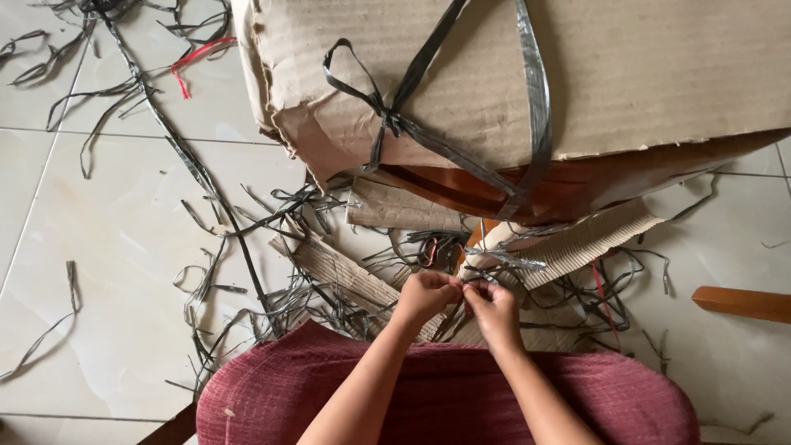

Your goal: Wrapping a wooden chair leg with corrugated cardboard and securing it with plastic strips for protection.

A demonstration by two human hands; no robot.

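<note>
My left hand (424,295) and my right hand (493,306) meet fingertip to fingertip above the far edge of a dark red woven seat cushion (445,395). Both pinch a thin grey plastic strap (504,260) that runs up from between them. Behind the hands lies a large bundle wrapped in brown cardboard (643,74), tied with grey straps knotted at its corner (394,122). Orange-brown wood (593,185) shows under the torn cardboard.
Several cut grey strap pieces (206,272) litter the pale tiled floor (107,247), with torn corrugated cardboard scraps (577,243) near the hands. A red strap bit (191,62) lies at the top left. A wooden piece (741,303) lies at the right.
</note>
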